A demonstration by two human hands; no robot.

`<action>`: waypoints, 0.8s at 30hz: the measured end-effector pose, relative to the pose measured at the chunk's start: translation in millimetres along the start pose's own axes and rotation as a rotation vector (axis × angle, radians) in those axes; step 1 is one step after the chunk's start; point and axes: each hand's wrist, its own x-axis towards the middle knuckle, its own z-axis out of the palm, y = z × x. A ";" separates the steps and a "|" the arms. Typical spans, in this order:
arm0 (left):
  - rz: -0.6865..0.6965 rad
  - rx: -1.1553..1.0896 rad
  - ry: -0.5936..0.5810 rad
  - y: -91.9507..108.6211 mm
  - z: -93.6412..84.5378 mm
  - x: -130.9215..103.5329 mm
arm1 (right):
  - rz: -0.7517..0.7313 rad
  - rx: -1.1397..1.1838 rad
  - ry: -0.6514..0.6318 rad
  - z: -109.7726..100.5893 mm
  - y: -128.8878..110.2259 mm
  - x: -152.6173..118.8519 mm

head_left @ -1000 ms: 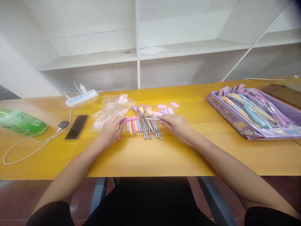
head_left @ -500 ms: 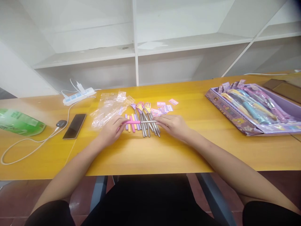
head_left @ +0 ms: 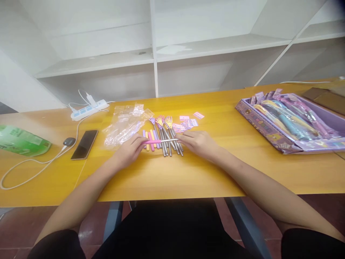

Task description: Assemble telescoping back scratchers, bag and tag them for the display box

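Observation:
A back scratcher with a pink handle (head_left: 152, 142) and a metal rod (head_left: 169, 140) is held level between my two hands. My left hand (head_left: 132, 148) is closed on the pink handle. My right hand (head_left: 196, 143) grips the far end of the rod; the tip is hidden in its fingers. Just behind and beneath lie several metal back scratcher rods with hand-shaped heads (head_left: 168, 122) in yellow, purple and pink. Beside them, loose purple, yellow and pink handles (head_left: 147, 136) lie in a row.
Clear plastic bags (head_left: 124, 122) lie left of the rods, small printed cards (head_left: 189, 123) right of them. A purple display box (head_left: 262, 131) with wrapped scratchers stands at right. Further left are a phone (head_left: 84, 145), a power strip (head_left: 88, 110), a cable and a green bag (head_left: 23, 139).
Both hands keep the same hold on the back scratcher, with hardly any movement. The whole view has shifted slightly.

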 end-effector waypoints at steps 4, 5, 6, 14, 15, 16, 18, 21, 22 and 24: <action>-0.028 -0.025 -0.053 -1.4 2.5 -2.3 | -0.005 0.004 -0.017 2.7 -3.1 0.3; -0.028 -0.030 -0.060 -1.7 3.3 -2.9 | -0.005 0.012 -0.017 3.7 -3.8 0.1; -0.027 -0.032 -0.066 -1.7 4.1 -3.6 | 0.000 0.022 -0.018 4.7 -4.5 -0.2; -0.017 -0.045 -0.136 3.7 13.7 -9.8 | -0.071 -0.037 -0.012 8.5 -12.1 -3.6; -0.019 -0.045 -0.148 5.0 14.9 -10.3 | -0.091 -0.053 -0.012 9.0 -14.0 -3.8; -0.021 -0.046 -0.157 6.5 15.9 -10.7 | -0.109 -0.071 -0.012 9.6 -16.2 -3.9; -0.024 -0.049 -0.172 9.8 17.7 -10.8 | -0.136 -0.110 -0.002 11.0 -21.4 -4.4; -0.023 -0.066 -0.193 15.7 20.6 -10.7 | -0.180 -0.145 0.048 12.3 -30.6 -4.8; -0.022 -0.073 -0.199 17.7 21.9 -11.0 | -0.194 -0.154 0.068 12.3 -33.9 -4.8; -0.027 -0.084 -0.208 21.2 24.9 -12.1 | -0.215 -0.174 0.104 11.9 -40.2 -4.1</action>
